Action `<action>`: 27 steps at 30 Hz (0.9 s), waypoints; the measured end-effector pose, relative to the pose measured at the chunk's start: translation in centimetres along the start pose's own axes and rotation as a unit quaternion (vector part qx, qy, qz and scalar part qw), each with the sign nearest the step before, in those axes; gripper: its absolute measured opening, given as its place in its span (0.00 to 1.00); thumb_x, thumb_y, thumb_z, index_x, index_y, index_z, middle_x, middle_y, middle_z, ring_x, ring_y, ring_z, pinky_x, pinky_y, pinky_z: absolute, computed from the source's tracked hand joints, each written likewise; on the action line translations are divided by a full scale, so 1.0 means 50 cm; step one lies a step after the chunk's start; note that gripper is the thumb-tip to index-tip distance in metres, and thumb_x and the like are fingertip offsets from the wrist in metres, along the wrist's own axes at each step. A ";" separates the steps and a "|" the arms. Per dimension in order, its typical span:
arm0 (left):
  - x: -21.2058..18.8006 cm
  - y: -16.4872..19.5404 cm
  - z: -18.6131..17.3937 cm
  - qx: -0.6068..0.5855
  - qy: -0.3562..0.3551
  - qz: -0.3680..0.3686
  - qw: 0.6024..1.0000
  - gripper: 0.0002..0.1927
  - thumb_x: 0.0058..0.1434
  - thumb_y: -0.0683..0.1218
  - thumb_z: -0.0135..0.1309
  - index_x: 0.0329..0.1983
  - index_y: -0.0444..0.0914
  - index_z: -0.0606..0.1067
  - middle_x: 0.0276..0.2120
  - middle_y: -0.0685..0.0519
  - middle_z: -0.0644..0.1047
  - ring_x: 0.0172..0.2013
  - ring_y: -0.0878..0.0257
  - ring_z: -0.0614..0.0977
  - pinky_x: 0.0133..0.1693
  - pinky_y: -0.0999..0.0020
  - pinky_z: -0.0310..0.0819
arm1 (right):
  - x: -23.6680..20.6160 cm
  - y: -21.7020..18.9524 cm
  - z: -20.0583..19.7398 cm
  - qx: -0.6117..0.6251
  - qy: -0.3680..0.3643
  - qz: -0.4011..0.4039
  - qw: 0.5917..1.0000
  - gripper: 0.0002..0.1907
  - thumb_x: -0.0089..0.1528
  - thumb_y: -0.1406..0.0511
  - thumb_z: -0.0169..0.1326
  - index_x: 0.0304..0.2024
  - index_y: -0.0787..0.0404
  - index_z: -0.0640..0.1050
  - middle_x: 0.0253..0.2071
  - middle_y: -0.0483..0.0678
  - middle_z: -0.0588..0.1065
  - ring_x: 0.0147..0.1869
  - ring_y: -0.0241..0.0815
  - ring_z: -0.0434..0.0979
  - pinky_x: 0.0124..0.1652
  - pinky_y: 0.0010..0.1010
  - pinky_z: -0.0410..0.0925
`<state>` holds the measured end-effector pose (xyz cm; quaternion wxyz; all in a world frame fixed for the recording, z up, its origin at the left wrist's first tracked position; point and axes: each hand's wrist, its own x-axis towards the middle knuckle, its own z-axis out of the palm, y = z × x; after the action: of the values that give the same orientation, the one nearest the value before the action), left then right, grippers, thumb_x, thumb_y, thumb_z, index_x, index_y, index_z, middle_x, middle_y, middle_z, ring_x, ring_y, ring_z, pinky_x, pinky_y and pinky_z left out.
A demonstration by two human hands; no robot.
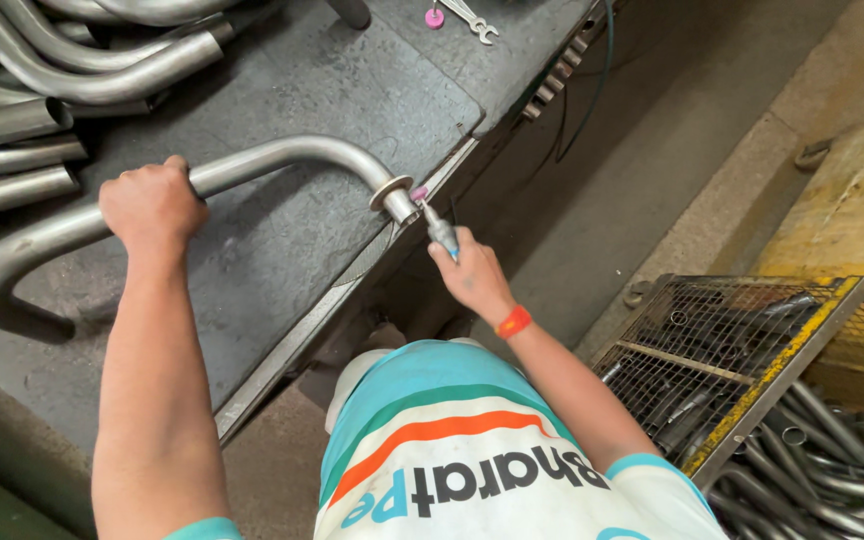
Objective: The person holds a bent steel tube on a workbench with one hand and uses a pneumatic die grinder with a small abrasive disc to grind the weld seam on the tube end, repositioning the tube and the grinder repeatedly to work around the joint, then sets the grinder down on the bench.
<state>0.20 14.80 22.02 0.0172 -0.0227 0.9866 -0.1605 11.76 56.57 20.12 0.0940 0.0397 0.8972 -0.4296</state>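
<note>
The left hand (pixel 152 203) is closed in a full fist around a long bent grey steel pipe (pixel 282 158) that lies on the dark flat metal counter (pixel 282 250). The pipe's long axis runs from about eight o'clock, where it curls back in a hook near the counter's near-left edge, up through the fist, then bends down towards four o'clock and ends in a round flanged collar (pixel 393 197) right at the counter's front edge.

The right hand (pixel 472 275) has its fingers wrapped around a slim silver pencil-type grinding tool (pixel 441 232), held like a pen and pointing up towards eleven o'clock. Its small pink grinding tip (pixel 419 192) sits against the flanged end of the pipe, touching or just shy of it; I cannot tell which. So the pipe's open end lies at eleven o'clock from the right hand's fingers, nearly in line with the tool's own axis, and the right hand is by far the nearer to it. A red-orange band (pixel 513 322) circles the right wrist.

At ten o'clock, a heap of similar bent steel pipes (pixel 72 60) rests on the counter. At twelve o'clock lie a small silver spanner (pixel 472 20) and a loose pink grinding stone (pixel 434 17). At four o'clock, on the floor, stands a wire-mesh crate with a yellow rim (pixel 752 390) holding more metal tubes.
</note>
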 end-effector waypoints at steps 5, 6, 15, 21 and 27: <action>0.003 0.002 -0.001 0.005 0.035 0.000 0.999 0.08 0.51 0.47 0.59 0.35 0.47 0.80 0.32 0.48 0.83 0.36 0.50 0.85 0.35 0.57 0.73 | -0.022 -0.020 -0.037 0.047 0.058 -0.055 0.996 0.22 0.65 0.55 0.54 0.54 0.63 0.72 0.35 0.64 0.78 0.43 0.68 0.79 0.39 0.49 0.71; 0.002 0.000 0.001 0.001 0.033 0.005 0.999 0.07 0.52 0.47 0.58 0.35 0.46 0.80 0.32 0.48 0.83 0.35 0.49 0.85 0.35 0.56 0.73 | -0.043 -0.018 -0.044 0.043 0.046 -0.024 0.998 0.23 0.64 0.55 0.55 0.54 0.63 0.72 0.34 0.63 0.78 0.41 0.66 0.80 0.38 0.49 0.71; -0.005 0.002 0.018 0.015 0.048 0.005 0.999 0.05 0.51 0.46 0.59 0.32 0.46 0.79 0.30 0.50 0.82 0.33 0.51 0.84 0.34 0.57 0.71 | -0.091 -0.020 -0.034 0.036 -0.026 0.002 0.999 0.25 0.63 0.53 0.57 0.55 0.62 0.73 0.34 0.60 0.78 0.41 0.60 0.81 0.40 0.44 0.71; -0.019 0.005 0.012 0.016 0.058 0.000 0.998 0.05 0.51 0.45 0.59 0.32 0.46 0.79 0.30 0.50 0.82 0.33 0.52 0.84 0.34 0.58 0.70 | -0.065 -0.003 -0.013 0.033 -0.043 0.022 0.998 0.25 0.62 0.52 0.57 0.55 0.62 0.74 0.33 0.60 0.78 0.40 0.58 0.82 0.41 0.42 0.72; -0.033 0.002 0.007 0.012 0.076 0.001 0.997 0.03 0.52 0.46 0.59 0.31 0.46 0.78 0.30 0.50 0.82 0.34 0.52 0.84 0.35 0.57 0.71 | -0.006 0.016 0.023 0.062 -0.054 -0.023 0.996 0.25 0.62 0.53 0.57 0.54 0.63 0.74 0.37 0.60 0.80 0.43 0.60 0.82 0.43 0.44 0.72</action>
<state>1.83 14.85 21.69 -0.0576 -0.0090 0.9831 -0.1734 12.34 56.18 18.86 0.1300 0.0016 0.8629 -0.4883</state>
